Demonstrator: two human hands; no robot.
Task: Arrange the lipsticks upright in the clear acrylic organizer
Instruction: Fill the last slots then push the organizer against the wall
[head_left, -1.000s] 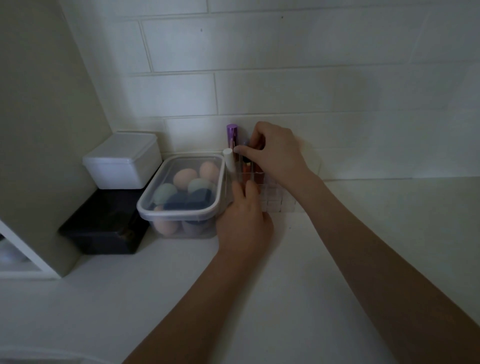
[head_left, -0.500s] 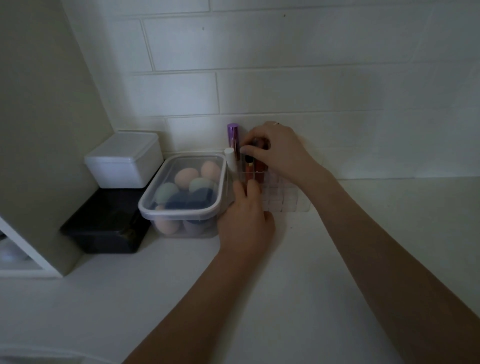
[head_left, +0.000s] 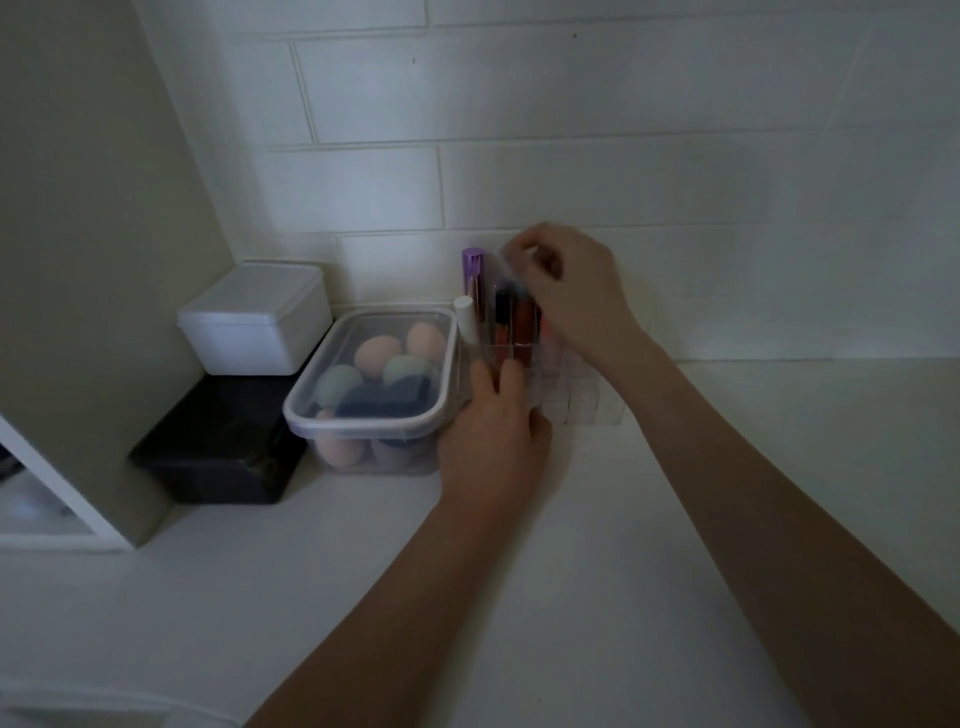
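Note:
The clear acrylic organizer (head_left: 587, 405) stands on the white counter against the tiled wall. In its left cells several lipsticks stand upright: a tall purple-capped one (head_left: 474, 280), a white tube (head_left: 466, 319), a dark-capped one (head_left: 503, 312) and a red one (head_left: 523, 325). My left hand (head_left: 493, 436) grips the organizer's front left corner. My right hand (head_left: 576, 291) hovers over the lipsticks. Its thumb and forefinger pinch the blurred top of a tube beside the purple one. The hand hides the cells behind it.
A lidded clear container (head_left: 363, 423) of makeup sponges touches the organizer's left side. Further left, a white box (head_left: 254, 322) sits on a black box (head_left: 218, 447) beside a tall cabinet panel (head_left: 93, 260). White counter (head_left: 779, 441) stretches to the right and front.
My right hand has shifted slightly right and upward over the lipsticks, with its fingertips now higher and blurred. The left hand stays on the organizer.

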